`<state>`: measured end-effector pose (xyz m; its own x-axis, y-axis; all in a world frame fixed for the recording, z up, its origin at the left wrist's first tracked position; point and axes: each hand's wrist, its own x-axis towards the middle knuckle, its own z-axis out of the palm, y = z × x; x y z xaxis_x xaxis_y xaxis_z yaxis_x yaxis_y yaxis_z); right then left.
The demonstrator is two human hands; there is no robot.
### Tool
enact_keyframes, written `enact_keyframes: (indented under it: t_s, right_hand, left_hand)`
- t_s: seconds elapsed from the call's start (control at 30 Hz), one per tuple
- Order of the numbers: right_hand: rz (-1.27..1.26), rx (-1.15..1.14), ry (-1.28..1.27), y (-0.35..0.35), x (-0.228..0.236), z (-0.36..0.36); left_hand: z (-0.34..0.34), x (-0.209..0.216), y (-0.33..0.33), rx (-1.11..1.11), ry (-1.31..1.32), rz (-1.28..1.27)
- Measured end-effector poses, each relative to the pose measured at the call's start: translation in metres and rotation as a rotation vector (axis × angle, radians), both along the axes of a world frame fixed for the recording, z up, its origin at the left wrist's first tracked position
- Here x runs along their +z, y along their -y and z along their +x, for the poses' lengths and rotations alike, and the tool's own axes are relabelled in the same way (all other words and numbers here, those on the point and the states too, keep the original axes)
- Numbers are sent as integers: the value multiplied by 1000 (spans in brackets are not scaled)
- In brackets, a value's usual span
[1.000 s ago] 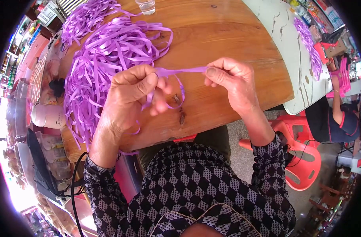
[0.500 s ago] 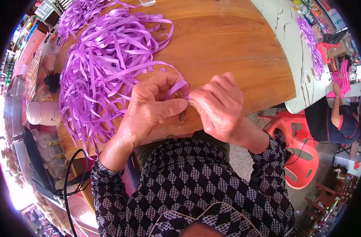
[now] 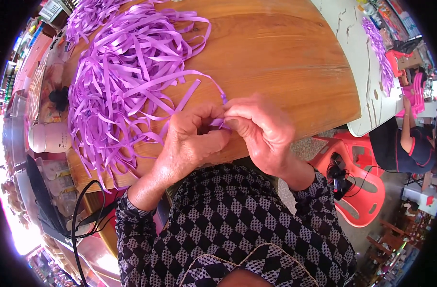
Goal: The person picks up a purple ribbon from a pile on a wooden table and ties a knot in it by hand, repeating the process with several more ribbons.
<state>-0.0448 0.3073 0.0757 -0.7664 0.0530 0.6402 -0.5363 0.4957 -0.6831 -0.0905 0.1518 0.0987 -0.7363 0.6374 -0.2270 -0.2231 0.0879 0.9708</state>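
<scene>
Near the front edge of the wooden table, my left hand is closed on a purple ribbon, pinching it between thumb and fingers. Touching the same stretch of ribbon, my right hand has its thumb and index finger pressed together, slightly smeared by motion. A small darker purple bit, perhaps a knot, shows on the ribbon just above the fingertips. From there the strip curves back to a big tangled heap of purple ribbons on the left of the table. My fingers hide part of the held ribbon.
The wooden table has a white marbled table at its right, with more purple ribbons on it. A red plastic chair holds a dark cabled item. A pink-white jar stands left. Another person is at the far right.
My right hand has turned and come over closer to my left hand, its fingers now at the ribbon. A ribbon end now sticks up behind my left hand.
</scene>
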Motion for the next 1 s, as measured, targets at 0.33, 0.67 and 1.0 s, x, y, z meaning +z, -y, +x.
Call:
enact_keyframes:
  t_s: [0.33, 0.67, 1.0]
  right_hand:
    - [-640, 105, 356, 20, 2, 6]
    - [-997, 449, 746, 4, 5, 0]
    - [-920, 350, 672, 25, 4, 6]
  left_hand:
    - [13, 3, 0, 163, -530, -50]
    - [11, -8, 3, 241, -1221, -32]
    - [13, -14, 6, 408, -1151, -264]
